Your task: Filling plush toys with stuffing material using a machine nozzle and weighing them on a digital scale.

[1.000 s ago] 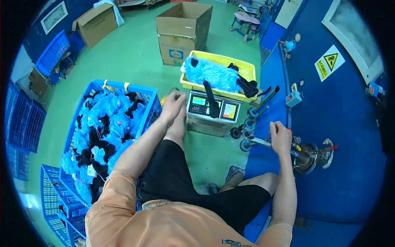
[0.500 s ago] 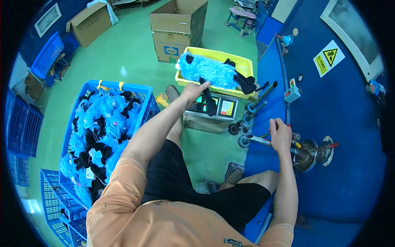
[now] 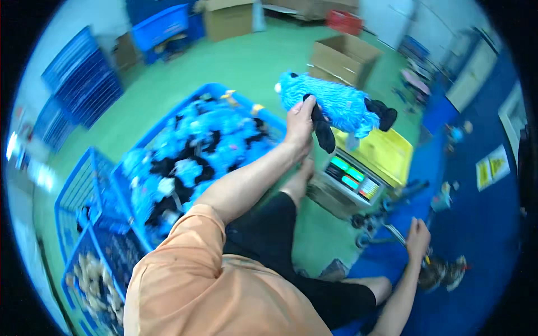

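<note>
My left hand (image 3: 300, 126) is closed round a black limb of a shaggy blue plush toy (image 3: 330, 101), holding it up in the air. The toy lies sideways, with its black feet to the right and a pale nose to the left. Below it sit a yellow tray (image 3: 392, 151) and a weighing scale (image 3: 354, 178) with lit green displays. My right hand (image 3: 417, 239) is closed beside a metal tube (image 3: 395, 233) on the blue machine. Blur and the curled fingers hide whatever it may hold.
A large blue basket (image 3: 130, 199) on my left is heaped with similar blue and black plush toys. Nearer, another blue basket (image 3: 103, 255) has pale items in it. An open cardboard box (image 3: 336, 61) stands beyond the tray; the blue machine wall (image 3: 476, 224) rises at right.
My left hand has lifted the plush toy off the yellow tray. The view has swung left, so the basket and scale sit farther right. My right hand stays by the tube.
</note>
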`<action>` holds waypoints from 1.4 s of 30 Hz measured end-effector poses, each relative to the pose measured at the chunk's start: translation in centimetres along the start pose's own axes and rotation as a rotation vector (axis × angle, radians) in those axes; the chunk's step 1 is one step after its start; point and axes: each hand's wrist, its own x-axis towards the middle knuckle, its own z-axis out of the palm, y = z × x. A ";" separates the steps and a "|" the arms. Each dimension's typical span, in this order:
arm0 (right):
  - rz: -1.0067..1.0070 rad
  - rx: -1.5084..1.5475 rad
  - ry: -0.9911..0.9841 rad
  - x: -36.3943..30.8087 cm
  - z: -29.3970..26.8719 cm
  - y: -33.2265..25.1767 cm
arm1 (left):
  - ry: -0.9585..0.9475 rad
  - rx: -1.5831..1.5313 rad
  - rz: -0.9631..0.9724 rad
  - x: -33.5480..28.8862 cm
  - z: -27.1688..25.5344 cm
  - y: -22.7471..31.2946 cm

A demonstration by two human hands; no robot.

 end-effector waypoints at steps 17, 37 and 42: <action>-0.064 0.055 -0.142 0.6 3.4 2.6 | 1.280 0.706 0.954 -10.3 -50.1 39.1; 0.043 0.009 -0.093 -1.3 2.2 -1.3 | 0.168 2.089 -0.033 13.3 -40.3 8.3; -0.011 -0.088 -0.037 -1.3 2.2 -2.6 | 0.139 1.349 0.071 10.2 -28.1 12.8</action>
